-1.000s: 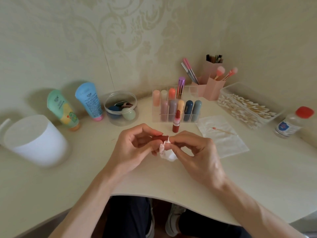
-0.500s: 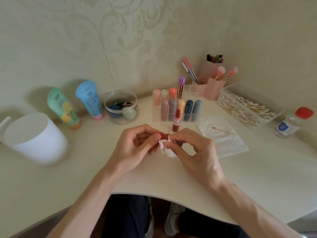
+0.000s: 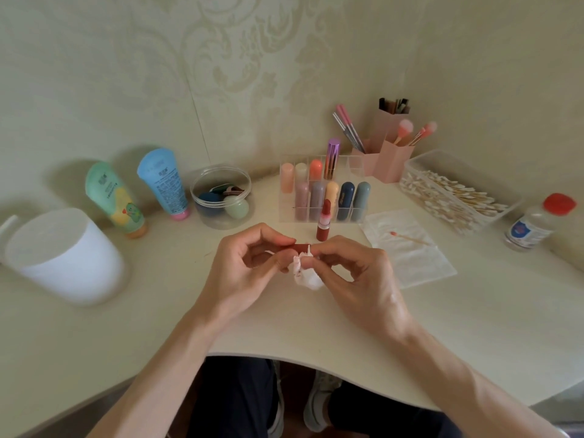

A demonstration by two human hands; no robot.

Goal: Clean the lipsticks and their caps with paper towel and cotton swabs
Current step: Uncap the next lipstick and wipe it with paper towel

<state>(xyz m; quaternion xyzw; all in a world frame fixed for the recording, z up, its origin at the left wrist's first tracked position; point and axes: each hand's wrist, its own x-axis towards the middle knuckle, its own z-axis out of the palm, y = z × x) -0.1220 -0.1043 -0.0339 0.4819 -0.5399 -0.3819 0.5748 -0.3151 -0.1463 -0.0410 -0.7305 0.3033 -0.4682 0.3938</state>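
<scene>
Fingers [image 3: 271, 239] hide most of the dark red cap [image 3: 301, 248]. The right grip [image 3: 363, 279] covers part of the paper wad [image 3: 309, 278].

One view only: head-worn wide-angle camera. Looks forward and down over curved table [image 3: 474, 327] edge toward wall [image 3: 252, 74] corner. Left hand [image 3: 240, 267] and right hand [image 3: 357, 279] close, mid-frame; forearms enter from bottom corners. Lap, shoe [image 3: 319, 403] at bottom.
</scene>
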